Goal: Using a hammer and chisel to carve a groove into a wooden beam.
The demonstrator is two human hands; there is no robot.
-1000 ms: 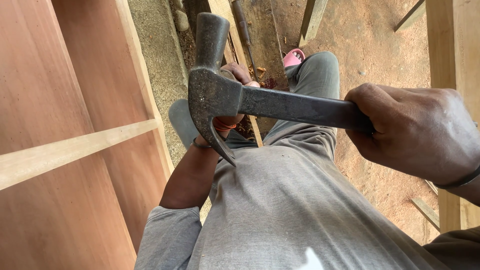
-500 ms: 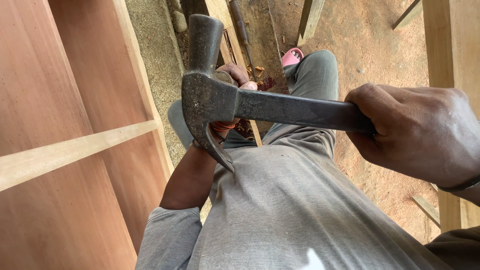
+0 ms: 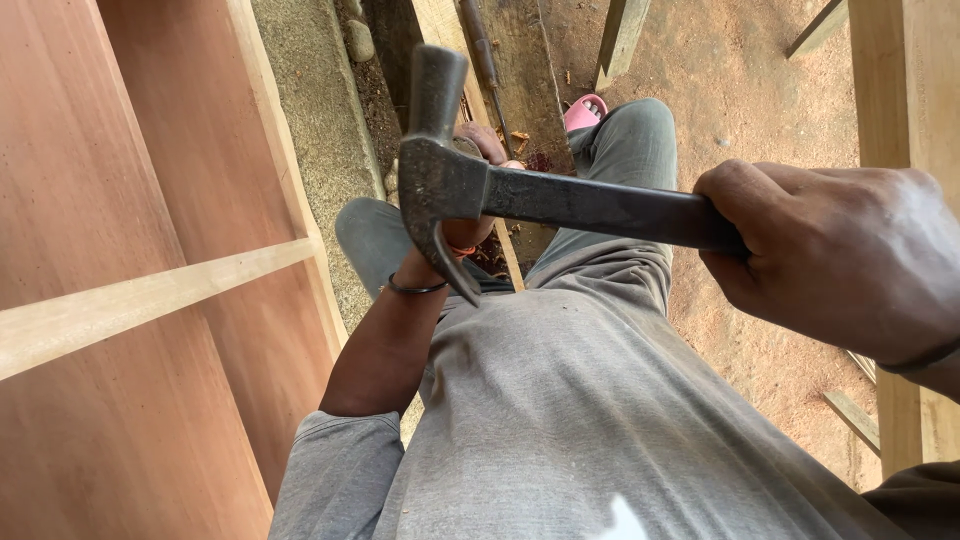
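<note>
The claw hammer (image 3: 440, 190) was up in the air, right in front of the person's chest, all dark metal, its striking face pointing away and upward, its curved claw hooking down toward the grey shirt (image 3: 580, 420). The right hand (image 3: 840, 255) had the handle's end wrapped tight, fingers curled fully round it, knuckles up. The shaft ran level across the picture from that fist to the head.

Behind the hammer head sat the left hand (image 3: 478, 190), reaching down past the knees, a thin dark band (image 3: 415, 288) at the wrist. Its fingers were bent round something low down, but the hammer head covered most of it, so I could not tell what it held or how tightly it was closed. A narrow pale strip of wood (image 3: 505, 255) ran just under that hand.

Grey trousers (image 3: 620, 150) covered both raised knees, and a pink sandal (image 3: 583, 110) showed just beyond the right knee, on the sandy ground (image 3: 760, 110).

To the left stood a reddish-brown wooden panel (image 3: 120, 180), crossed by a lighter wooden rail (image 3: 150, 295). Beside it ran a rough concrete edge (image 3: 315, 110). A pale timber post (image 3: 905, 90) rose at the far right.
</note>
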